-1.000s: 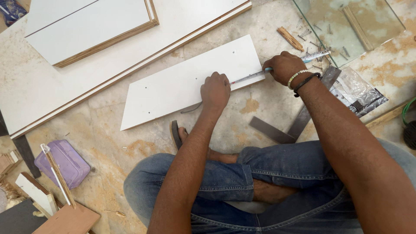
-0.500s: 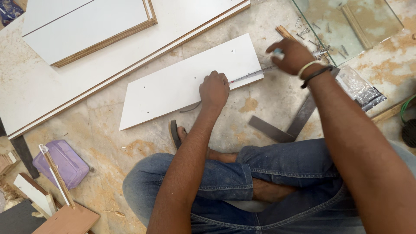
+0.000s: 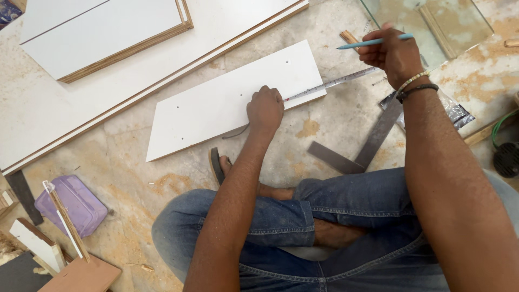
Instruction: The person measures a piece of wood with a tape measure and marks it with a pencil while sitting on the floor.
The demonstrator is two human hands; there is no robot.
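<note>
1. I see the small white rectangular laminate board (image 3: 232, 100) lying flat on the mottled stone floor (image 3: 135, 178), just in front of the person's crossed legs in blue jeans (image 3: 303, 227). It already carries a few small dark dots or holes near its corners, so some marking or drilling looks done.

2. The left hand (image 3: 265, 108) rests as a fist on the board's near edge, its fingers curled together and pressing down on the end of a thin steel measuring tape (image 3: 330, 84). The tape runs from under that fist out past the board's right end.

3. The right hand (image 3: 392, 54) is raised off the board, fingers clamped round a slim blue pencil (image 3: 376, 41) that points left. Its tip touches nothing, so I judge the measure is laid out but the next mark is not yet made.

4. A dark grey metal try square (image 3: 359, 148) lies on the floor near the right knee, untouched.

5. Larger white panels with brown plywood edges (image 3: 108, 38) lie beyond the board; they run out of the top and left of the view, so I cannot tell their full size.

6. The tape's markings are too fine to read, and the left fist hides how its end is gripped. I possibly see a faint pencil line near the fist, but it is too small to confirm.

7. A lilac plastic box (image 3: 73, 203) and wood offcuts (image 3: 59, 243) sit at lower left, partly cut off.
</note>
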